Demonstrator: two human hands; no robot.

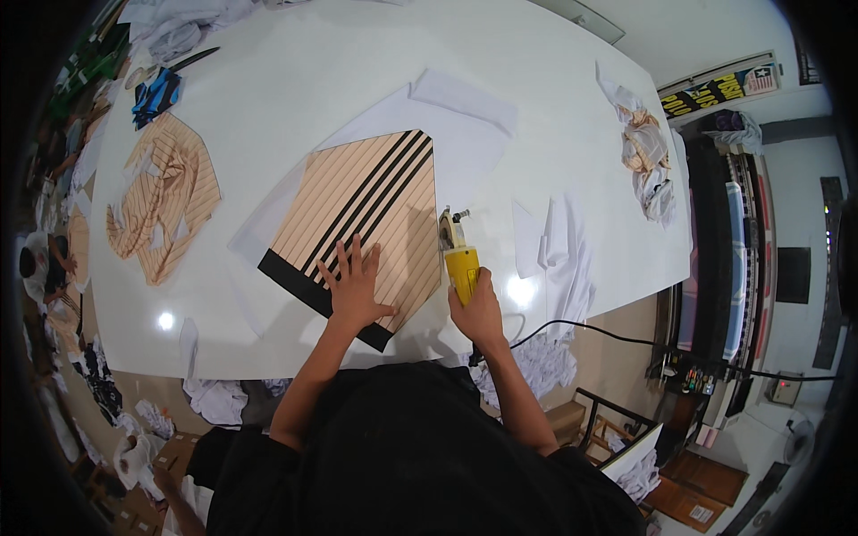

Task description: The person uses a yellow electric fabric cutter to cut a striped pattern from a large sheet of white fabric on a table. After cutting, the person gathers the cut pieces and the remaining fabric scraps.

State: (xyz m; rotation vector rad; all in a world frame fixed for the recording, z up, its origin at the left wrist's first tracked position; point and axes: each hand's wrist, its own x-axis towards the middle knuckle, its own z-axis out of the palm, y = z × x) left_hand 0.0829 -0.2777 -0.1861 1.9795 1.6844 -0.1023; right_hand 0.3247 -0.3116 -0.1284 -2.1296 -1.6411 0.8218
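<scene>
A peach fabric piece (393,192) with thin stripes, several bold black bands and a black strip along its lower left edge lies flat on the white table (554,116). My left hand (357,290) presses on its lower part, fingers spread. In my right hand (478,313) is a yellow electric fabric cutter (461,270), held by its body. The cutter's metal head stands right at the piece's right edge; whether the blade touches cloth I cannot tell. Under the piece, white cloth (460,103) shows past its upper edge.
Crumpled striped cloth (165,196) and a blue patterned scrap (156,96) lie to the left. White cloth (563,259) drapes at the right, with more scraps (645,147) beyond. The cutter's black cord (617,334) runs off right. A person's arm (183,509) shows at lower left.
</scene>
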